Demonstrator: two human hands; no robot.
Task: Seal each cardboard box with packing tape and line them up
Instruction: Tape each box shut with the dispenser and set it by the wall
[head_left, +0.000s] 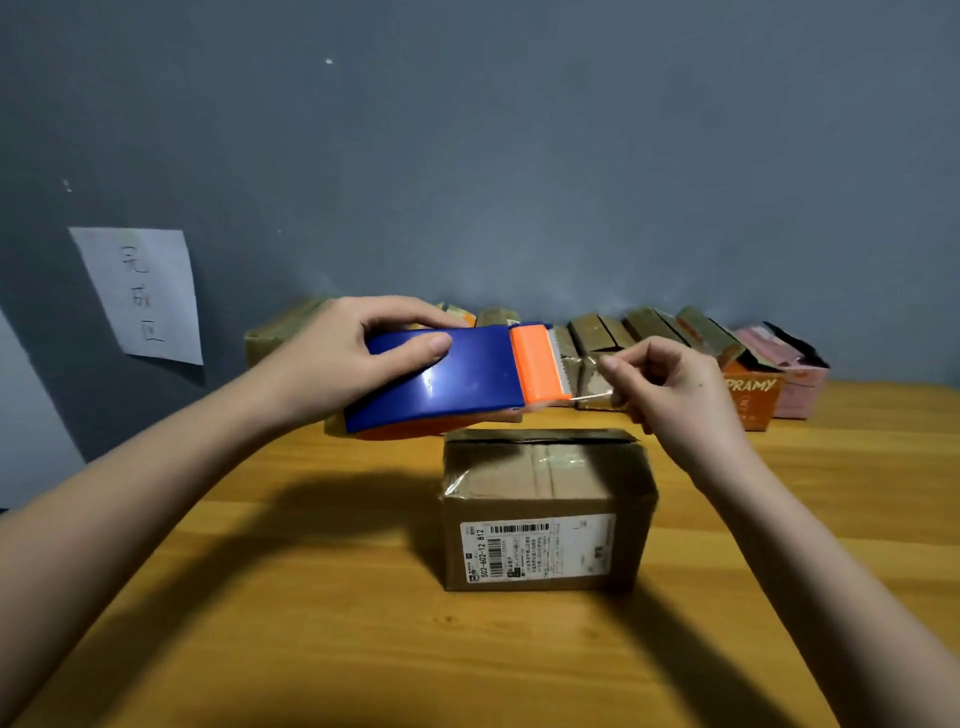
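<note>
The left hand (353, 353) holds a blue tape dispenser (441, 379) by its body, thumb on top and fingers wrapped over the far edge, its orange cutter end (537, 364) pointing right. The right hand (675, 389) is just beside that cutter, its grip closed in a pinch on the free end of the packing tape (592, 397) at the serrated blade.

The cardboard box (545, 509) to be sealed sits on the desk (311, 597) directly below and slightly nearer the person than both hands, well apart from them in height. Its long axis runs left to right, parallel to the dispenser, shipping label facing the camera. A dark open seam runs along the far edge of its top; some clear tape already crosses the top. The right hand is nearer the box's right end, so the tape end would likely go down there, with the dispenser drawn left.

Along the wall stands a row of boxes (649, 327), with an orange printed box (750, 400) and a pink box (795, 384) at its right end; their contents cannot be seen. A paper note (140, 296) hangs on the wall.
</note>
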